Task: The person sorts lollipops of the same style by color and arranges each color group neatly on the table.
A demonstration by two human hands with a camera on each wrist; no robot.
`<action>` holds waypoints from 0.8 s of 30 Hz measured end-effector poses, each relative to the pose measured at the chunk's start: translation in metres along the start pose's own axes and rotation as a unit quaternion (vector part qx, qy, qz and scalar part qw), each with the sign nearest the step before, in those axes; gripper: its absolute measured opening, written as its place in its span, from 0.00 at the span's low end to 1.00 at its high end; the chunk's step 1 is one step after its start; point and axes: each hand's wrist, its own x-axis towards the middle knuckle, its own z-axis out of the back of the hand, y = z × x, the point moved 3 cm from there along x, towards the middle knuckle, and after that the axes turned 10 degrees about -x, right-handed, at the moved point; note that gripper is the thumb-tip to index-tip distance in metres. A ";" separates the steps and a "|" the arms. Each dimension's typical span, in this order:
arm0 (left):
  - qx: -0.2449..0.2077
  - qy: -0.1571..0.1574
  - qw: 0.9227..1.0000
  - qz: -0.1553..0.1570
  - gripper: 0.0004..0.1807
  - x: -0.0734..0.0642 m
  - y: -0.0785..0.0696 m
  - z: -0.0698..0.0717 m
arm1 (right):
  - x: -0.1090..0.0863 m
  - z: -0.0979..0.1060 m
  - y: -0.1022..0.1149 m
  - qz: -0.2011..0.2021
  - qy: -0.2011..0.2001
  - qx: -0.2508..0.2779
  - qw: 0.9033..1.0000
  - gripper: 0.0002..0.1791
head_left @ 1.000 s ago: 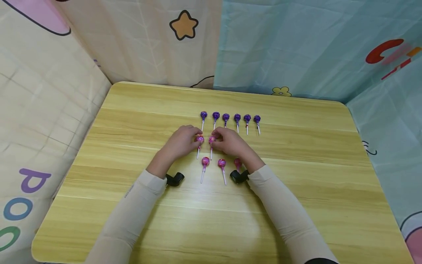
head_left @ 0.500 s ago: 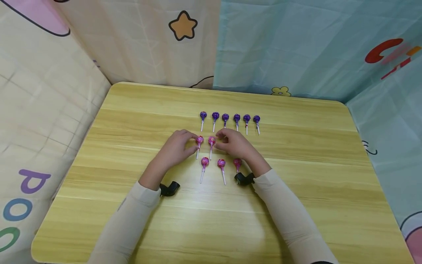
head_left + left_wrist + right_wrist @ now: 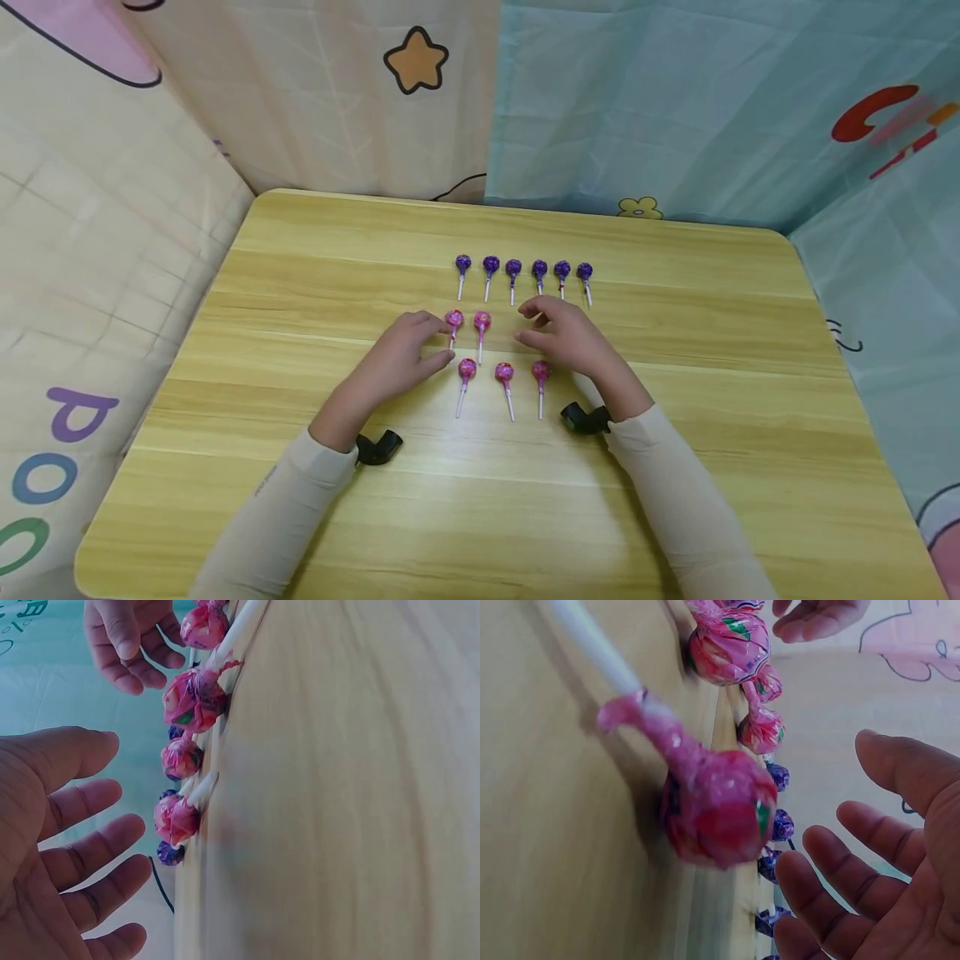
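My left hand (image 3: 401, 352) is left of the pink lollipops, its fingers relaxed and holding nothing. Its fingertips lie close to a pink lollipop (image 3: 453, 318), overlapping its edge in the head view. Beside that one lies a second pink lollipop (image 3: 482, 320). My right hand (image 3: 564, 333) hovers to the right of this pair, fingers loosely bent with nothing between them. Nearer the front lie three more: a left pink lollipop (image 3: 467, 368), a middle one and a right pink lollipop (image 3: 541, 370). The right wrist view shows a pink lollipop (image 3: 724, 810) large, left of the relaxed fingers.
Along the back runs a row of several purple lollipops, from the leftmost purple lollipop (image 3: 463, 262) to the rightmost purple lollipop (image 3: 585, 271), sticks pointing forward. All lie on a wooden table (image 3: 300, 250). Printed curtains (image 3: 637, 100) hang behind and beside it.
Both hands have let go of the two middle pink lollipops and drawn apart, the left back to the left, the right further to the right. The front right lollipop is now uncovered.
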 end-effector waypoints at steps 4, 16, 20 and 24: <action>-0.002 0.004 1.000 -0.008 0.20 -0.001 -0.004 -0.004 | -0.009 0.005 -0.004 0.006 0.000 -0.011 1.000 0.21; 0.009 0.010 1.000 0.002 0.19 -0.008 -0.014 -0.012 | -0.032 0.009 -0.019 -0.004 0.004 -0.021 1.000 0.21; 0.017 0.009 1.000 0.002 0.19 -0.008 -0.017 -0.014 | -0.038 0.008 -0.025 -0.004 -0.002 -0.022 1.000 0.21; 0.035 0.004 0.999 -0.013 0.20 -0.007 -0.021 -0.015 | -0.043 0.005 -0.028 -0.003 -0.006 -0.016 1.000 0.21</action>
